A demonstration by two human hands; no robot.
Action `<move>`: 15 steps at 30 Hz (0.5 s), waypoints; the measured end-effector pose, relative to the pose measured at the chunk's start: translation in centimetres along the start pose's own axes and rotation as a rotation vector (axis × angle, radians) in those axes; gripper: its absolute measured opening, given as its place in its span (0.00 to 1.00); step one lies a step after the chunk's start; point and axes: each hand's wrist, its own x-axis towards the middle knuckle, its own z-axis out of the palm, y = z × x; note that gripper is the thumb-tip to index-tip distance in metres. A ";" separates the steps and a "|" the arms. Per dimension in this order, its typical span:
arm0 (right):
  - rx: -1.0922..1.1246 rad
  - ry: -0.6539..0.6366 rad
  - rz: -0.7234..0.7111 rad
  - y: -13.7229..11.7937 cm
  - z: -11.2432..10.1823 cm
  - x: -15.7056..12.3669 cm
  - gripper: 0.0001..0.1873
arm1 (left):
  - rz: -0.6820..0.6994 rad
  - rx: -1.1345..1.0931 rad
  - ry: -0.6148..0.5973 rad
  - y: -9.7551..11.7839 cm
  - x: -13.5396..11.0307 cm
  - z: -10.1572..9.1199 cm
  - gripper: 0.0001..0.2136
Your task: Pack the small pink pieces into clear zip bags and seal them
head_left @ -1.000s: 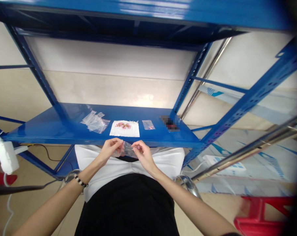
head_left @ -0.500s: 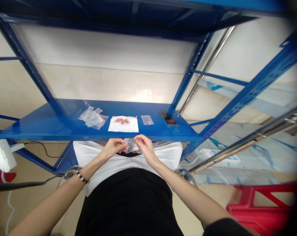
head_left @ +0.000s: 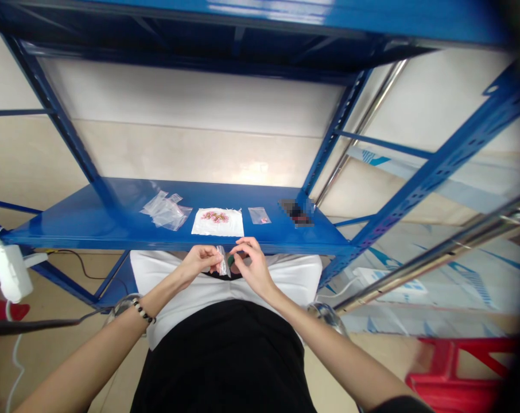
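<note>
My left hand (head_left: 203,259) pinches a small clear plastic bag (head_left: 222,261) just in front of the shelf's edge, above my lap. The bag is seen narrow and creased; I cannot make out any contents. Close by on its right is my right hand (head_left: 253,265), fingers curved and apart, with nothing visible between them. On the shelf beyond lies a white cloth-like sheet (head_left: 200,228) bearing a cluster of small pink and brownish pieces (head_left: 216,217). To its right, a flat zip bag (head_left: 257,215) has a few tiny pink pieces in one corner.
Several flat clear bags (head_left: 167,212) overlap at the left of the blue shelf (head_left: 113,229). A blurred-out dark object (head_left: 297,212) lies at the right. Blue uprights and an upper shelf (head_left: 191,54) frame the space. A red plastic stool (head_left: 453,373) stands at lower right.
My right hand has let go of the bag and its fingers have spread. The bag, earlier stretched flat between both hands, is now turned narrow in my left hand. The view has tilted slightly.
</note>
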 end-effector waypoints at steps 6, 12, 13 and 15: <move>0.075 -0.097 -0.020 -0.5 0.7 -0.1 0.08 | -0.021 0.033 -0.002 0.3 0.3 0.4 0.15; 0.119 -0.112 0.021 0.1 1.6 -0.7 0.11 | -0.024 0.014 -0.011 -0.3 0.0 0.5 0.16; 0.127 -0.109 0.028 0.1 1.6 -0.7 0.11 | -0.022 0.013 -0.013 -0.3 -0.1 0.5 0.16; 0.144 -0.104 0.046 0.2 1.4 -0.6 0.11 | -0.015 0.010 -0.010 -0.2 -0.1 0.6 0.16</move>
